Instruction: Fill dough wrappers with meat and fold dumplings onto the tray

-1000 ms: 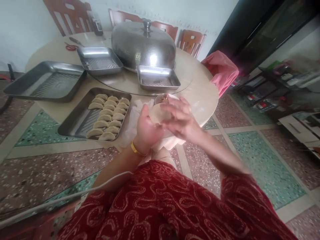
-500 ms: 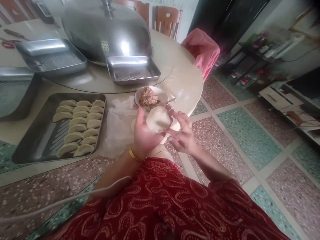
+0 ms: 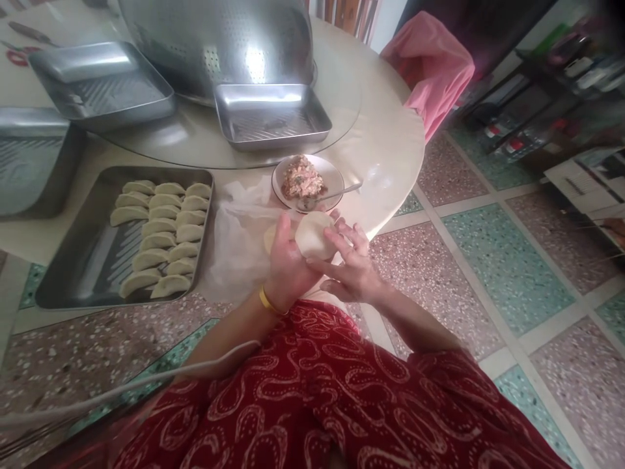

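A round, pale dumpling wrapper (image 3: 315,236) rests on the palm and fingers of my left hand (image 3: 293,267), which supports it with the thumb raised at one side. My right hand (image 3: 354,264) is at the wrapper's right side. Its fingers are spread, with fingertips touching the wrapper's face and lower edge. Just beyond both hands is a bowl (image 3: 336,170) of minced filling (image 3: 303,177), and a spoon (image 3: 344,190) leans on its rim. Another round of dough (image 3: 270,240) shows partly behind my left thumb.
Left of my hands, a metal tray (image 3: 88,273) holds several folded dumplings (image 3: 159,225). A crumpled clear plastic sheet (image 3: 234,244) lies between. More metal trays (image 3: 273,117) and a large perforated metal vessel (image 3: 219,45) stand behind. The table's rounded edge (image 3: 415,156) runs to the right.
My view has shifted down and left, so the scene sits higher and further right. The right fingertips have moved further over the wrapper's face. The left hand still supports it.
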Available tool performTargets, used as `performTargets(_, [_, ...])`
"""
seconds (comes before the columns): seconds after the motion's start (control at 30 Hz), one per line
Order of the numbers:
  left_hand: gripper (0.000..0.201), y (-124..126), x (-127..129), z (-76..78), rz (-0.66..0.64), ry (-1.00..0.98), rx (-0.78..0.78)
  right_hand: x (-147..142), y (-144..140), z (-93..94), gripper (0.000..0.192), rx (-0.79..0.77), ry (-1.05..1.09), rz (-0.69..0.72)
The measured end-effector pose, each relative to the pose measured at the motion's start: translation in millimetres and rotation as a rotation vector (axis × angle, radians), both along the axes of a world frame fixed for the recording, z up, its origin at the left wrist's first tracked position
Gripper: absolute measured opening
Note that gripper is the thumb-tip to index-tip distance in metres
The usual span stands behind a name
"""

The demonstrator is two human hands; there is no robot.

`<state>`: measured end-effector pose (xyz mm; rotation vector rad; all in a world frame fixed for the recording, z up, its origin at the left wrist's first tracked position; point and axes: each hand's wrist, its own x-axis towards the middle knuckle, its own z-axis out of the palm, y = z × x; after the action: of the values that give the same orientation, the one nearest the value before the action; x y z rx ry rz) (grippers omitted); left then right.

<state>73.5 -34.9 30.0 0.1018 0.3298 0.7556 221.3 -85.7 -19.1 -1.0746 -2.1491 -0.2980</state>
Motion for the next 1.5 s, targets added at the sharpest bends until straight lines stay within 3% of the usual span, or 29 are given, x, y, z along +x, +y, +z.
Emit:
performTargets(0.23, [0.064,0.0,-4.8,-2.0,-0.002,-0.004,-0.004,-0.5,2.0,-4.2,0.045,-0.016,0.044,0.029])
performTargets(0.37, [0.058,3.5,-9.0,-6.9,0.030,-0.034,0.001,6.5,0.2,-13.6,0.039,0.000,0.135,-0.052])
performTargets(0.5, [0.056,5.3,-12.0,-10.6,0.042,-0.029,0.031,11.6,-1.8,-20.9,0.038,0.000,0.063,-0.055])
performTargets(0.8, [0.059,2.5,-15.4,-12.6,0.039,-0.007,0.028,5.0,0.8,-14.8,0.035,0.051,0.020,-0.017])
performTargets(0.97, [0.061,0.1,-20.3,-4.4,0.056,0.037,-0.006,11.8,0.3,-17.3,0.031,0.092,0.295,-0.079])
performTargets(1.03, [0.064,-0.8,-20.4,-2.2,0.065,0.069,-0.002,22.7,8.7,-16.9,0.033,-0.070,0.535,-0.205])
performTargets(1.1, [0.064,-1.2,-19.7,-1.9,0.078,0.112,-0.020,37.6,25.3,-15.8,0.035,-0.377,0.817,-0.329])
performTargets(1.2, [0.053,-0.8,-20.2,-2.8,0.093,0.161,-0.078,60.1,59.5,-13.1,0.041,-0.784,1.251,-0.329])
performTargets(1.33, [0.038,3.6,-31.1,2.7,0.078,0.193,-0.070,73.8,95.8,-5.3,0.040,-0.871,1.298,-0.263])
performTargets(1.5, [0.037,18.6,-48.4,16.8,0.124,0.271,-0.046,61.4,114.7,6.2,0.043,-0.860,1.294,-0.185])
